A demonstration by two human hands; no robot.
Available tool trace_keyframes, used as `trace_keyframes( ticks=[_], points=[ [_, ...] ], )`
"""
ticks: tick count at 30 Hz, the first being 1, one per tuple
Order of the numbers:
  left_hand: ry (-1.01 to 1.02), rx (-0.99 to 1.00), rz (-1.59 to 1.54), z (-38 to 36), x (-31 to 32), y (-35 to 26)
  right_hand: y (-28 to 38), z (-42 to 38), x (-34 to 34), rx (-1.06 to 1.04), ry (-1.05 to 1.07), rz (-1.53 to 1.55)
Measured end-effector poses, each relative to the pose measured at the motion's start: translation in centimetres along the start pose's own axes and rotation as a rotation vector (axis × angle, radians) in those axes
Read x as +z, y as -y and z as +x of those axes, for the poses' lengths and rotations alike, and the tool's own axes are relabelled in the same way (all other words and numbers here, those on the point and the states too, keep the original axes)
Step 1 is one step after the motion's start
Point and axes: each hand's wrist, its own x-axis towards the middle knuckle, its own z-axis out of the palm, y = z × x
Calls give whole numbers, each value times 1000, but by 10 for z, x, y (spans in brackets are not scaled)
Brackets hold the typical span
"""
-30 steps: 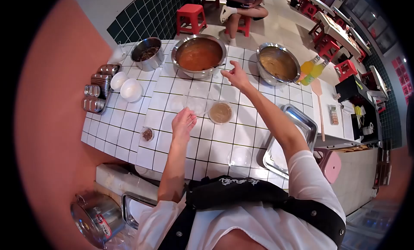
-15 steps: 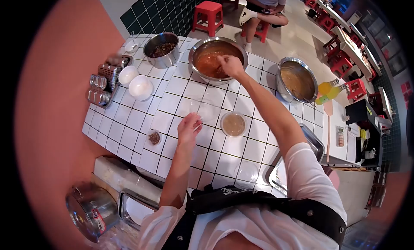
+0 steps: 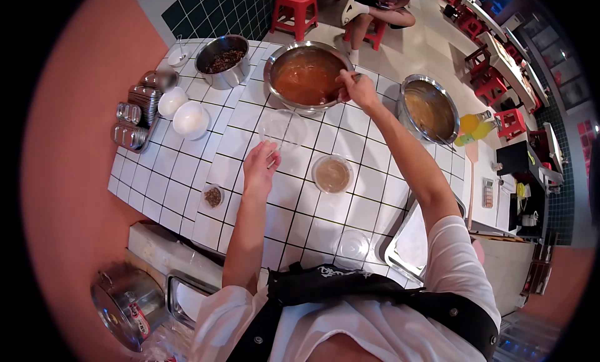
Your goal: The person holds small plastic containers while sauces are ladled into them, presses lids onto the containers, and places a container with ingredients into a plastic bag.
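Having left the sauce, the right hand now grips the bowl rim.

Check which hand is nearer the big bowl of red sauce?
Right. The right hand is at the rim of the red sauce bowl, on its right side. The left hand sits lower on the table, by an empty clear container.

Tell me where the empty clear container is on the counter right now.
In the head view, the empty clear container sits mid-counter, just beyond the left hand, below the big bowl of red sauce and up-left of the filled round cup.
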Motion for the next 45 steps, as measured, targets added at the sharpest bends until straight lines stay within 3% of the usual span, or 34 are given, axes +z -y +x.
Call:
trace_keyframes(
  ticks=[1,2,5,8,11,14,22,30,41,45],
  points=[
    [-3,-1,8,1,2,-2,3,0,-2,117,-14,213],
    [-8,-1,4,2,4,-3,4,-3,-3,27,-44,192],
    [-18,-8,1,-1,7,-4,14,-13,-7,-375,-84,-289],
    [-14,0,16,0,11,-9,-6,-9,0,-660,-144,-564],
    [-30,19,33,2,17,-13,-21,0,14,46,-83,172],
    [-21,42,7,-1,24,-21,-10,-6,5,260,-177,470],
    [100,115,-50,13,30,-29,35,-12,-11,148,-123,477],
    [26,89,-39,24,44,-41,57,-5,-25,142,-158,446],
    [95,51,17,62,98,-50,141,-42,-63,-83,-113,430],
    [61,73,-51,81,112,-42,133,-77,-44,-241,-43,378]
  ],
)
